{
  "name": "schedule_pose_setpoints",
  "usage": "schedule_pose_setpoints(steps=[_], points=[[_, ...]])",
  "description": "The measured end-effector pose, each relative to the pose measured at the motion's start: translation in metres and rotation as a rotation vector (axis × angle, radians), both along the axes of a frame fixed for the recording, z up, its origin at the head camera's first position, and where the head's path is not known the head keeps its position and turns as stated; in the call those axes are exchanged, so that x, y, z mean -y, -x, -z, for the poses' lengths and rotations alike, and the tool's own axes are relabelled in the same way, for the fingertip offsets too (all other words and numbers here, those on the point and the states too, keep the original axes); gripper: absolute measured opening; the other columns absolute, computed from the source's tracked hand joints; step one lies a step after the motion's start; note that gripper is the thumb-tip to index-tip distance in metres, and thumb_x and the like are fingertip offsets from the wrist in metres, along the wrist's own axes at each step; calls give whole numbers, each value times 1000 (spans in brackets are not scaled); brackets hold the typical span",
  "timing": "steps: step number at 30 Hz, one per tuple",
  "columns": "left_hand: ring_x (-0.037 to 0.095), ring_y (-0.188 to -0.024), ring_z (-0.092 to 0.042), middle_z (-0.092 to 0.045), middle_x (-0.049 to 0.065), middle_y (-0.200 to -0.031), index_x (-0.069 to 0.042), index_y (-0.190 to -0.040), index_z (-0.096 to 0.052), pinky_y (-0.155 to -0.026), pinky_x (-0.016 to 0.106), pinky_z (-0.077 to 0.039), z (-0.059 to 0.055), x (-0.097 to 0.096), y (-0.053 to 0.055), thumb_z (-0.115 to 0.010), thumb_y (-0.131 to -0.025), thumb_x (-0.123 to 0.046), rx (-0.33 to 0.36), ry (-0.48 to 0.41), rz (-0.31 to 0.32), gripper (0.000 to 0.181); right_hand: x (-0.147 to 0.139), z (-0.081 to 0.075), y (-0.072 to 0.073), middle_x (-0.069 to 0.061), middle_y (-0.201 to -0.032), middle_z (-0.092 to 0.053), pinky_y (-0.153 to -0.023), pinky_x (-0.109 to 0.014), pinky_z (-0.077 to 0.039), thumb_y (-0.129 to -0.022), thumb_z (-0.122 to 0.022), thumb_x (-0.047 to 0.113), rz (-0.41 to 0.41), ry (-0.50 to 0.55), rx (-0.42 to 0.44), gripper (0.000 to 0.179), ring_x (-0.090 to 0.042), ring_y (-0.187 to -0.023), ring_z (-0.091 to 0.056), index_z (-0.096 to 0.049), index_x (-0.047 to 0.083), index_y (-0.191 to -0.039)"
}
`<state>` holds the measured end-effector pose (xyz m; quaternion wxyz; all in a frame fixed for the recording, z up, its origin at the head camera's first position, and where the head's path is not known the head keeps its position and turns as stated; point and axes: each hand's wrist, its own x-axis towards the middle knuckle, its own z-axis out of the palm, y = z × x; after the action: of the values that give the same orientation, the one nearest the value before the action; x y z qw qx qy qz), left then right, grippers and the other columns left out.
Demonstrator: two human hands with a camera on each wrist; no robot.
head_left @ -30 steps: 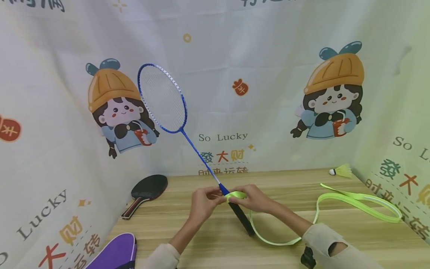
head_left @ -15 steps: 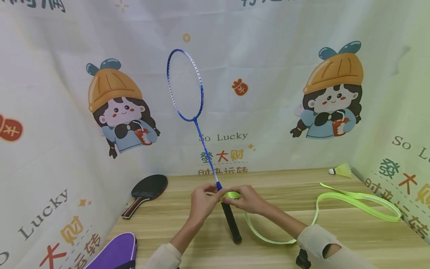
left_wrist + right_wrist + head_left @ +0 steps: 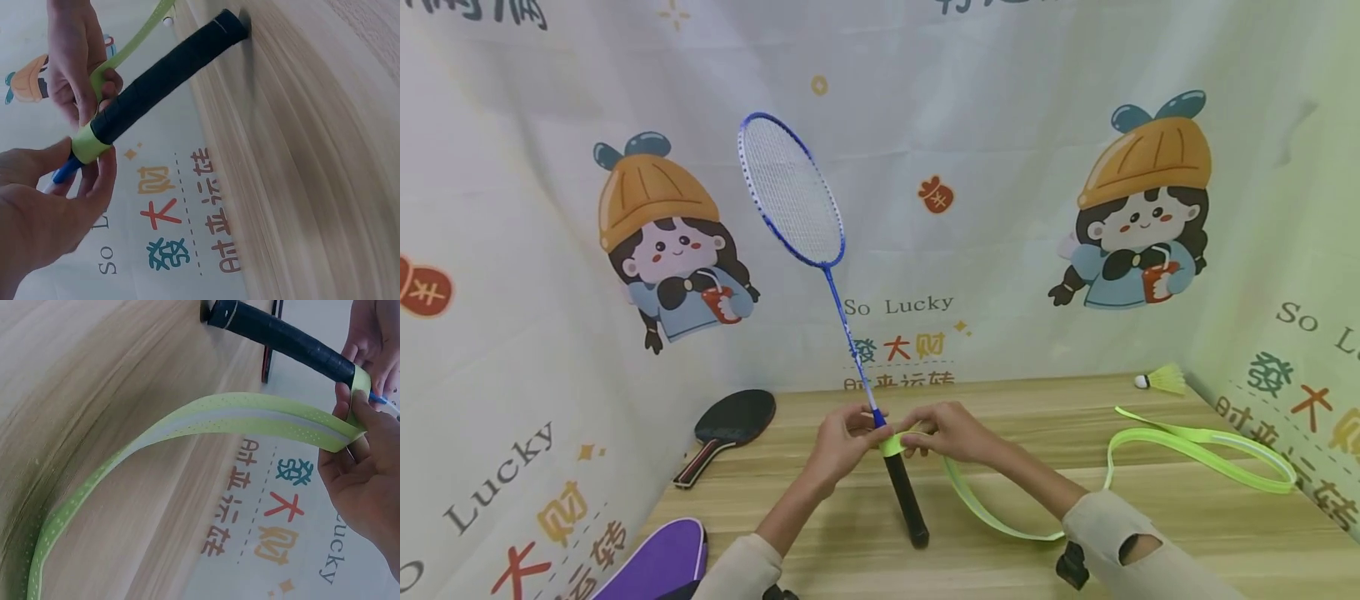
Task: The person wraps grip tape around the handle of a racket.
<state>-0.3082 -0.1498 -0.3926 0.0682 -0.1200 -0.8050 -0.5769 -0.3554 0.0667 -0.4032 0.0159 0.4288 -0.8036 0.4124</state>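
Note:
A blue-and-white badminton racket point(image 3: 793, 196) leans up and to the left, its dark handle point(image 3: 906, 500) pointing down to the table. My left hand point(image 3: 841, 446) pinches it at the handle's top, where a band of yellow-green overgrip tape point(image 3: 89, 145) goes round beside the blue cone. Just right of the handle, my right hand point(image 3: 957, 429) holds the tape between thumb and fingers. From there the perforated overgrip tape point(image 3: 231, 414) hangs in a loose curve, a pale strip along its middle. In the head view its far length lies looped on the table's right side.
A black table tennis bat point(image 3: 734, 417) lies at the left on the wooden table point(image 3: 1015, 567). Nearer is a purple case point(image 3: 658, 560), partly out of view. A yellow shuttlecock point(image 3: 1163, 380) lies at the back right. Printed cloth point(image 3: 1000, 125) hangs behind and at the sides.
The racket's head has swung right, then partly back left, and its strings now face differently. The handle's end has moved left. The tape band now shows around the handle top between the hands.

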Motion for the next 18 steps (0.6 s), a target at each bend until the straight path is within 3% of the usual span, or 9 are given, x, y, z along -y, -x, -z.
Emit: schedule_pose_setpoints(steps=[4, 10, 14, 18], points=[[28, -100, -75, -76, 15, -106, -1, -123, -71, -88, 41, -60, -1, 4, 0, -74, -97, -11, -3, -2, 81, 28, 3, -1, 1, -9, -81, -79, -61, -27, -58, -99, -72, 11, -16, 0, 31, 18, -20, -68, -74, -78, 2, -113], [30, -105, -73, -75, 18, -111, -1, -133, -67, -91, 41, -59, 5, 7, 1, -71, -99, -7, -16, -33, 123, 34, 7, 3, -3, -1, -80, -78, -58, -23, -55, -96, -76, 16, 49, 12, -13, 14, -13, -66, -72, -81, 5, -104], [29, -104, -73, -76, 18, -112, -1, -136, -65, -85, 37, -59, 7, 6, 1, -68, -100, -4, -48, -32, 109, 36, 10, 3, -6, 0, -80, -78, -58, -22, -55, -95, -78, 19, 79, 31, -34, 13, -4, -65, -69, -82, 7, -99], [28, -101, -71, -77, 17, -112, 0, -133, -64, -80, 39, -58, 7, 1, -1, -66, -100, -2, -77, -26, 53, 33, 14, 5, -11, 0, -83, -79, -64, -21, -57, -95, -78, 21, 109, 44, -107, 13, -6, -72, -72, -83, 8, -97]])
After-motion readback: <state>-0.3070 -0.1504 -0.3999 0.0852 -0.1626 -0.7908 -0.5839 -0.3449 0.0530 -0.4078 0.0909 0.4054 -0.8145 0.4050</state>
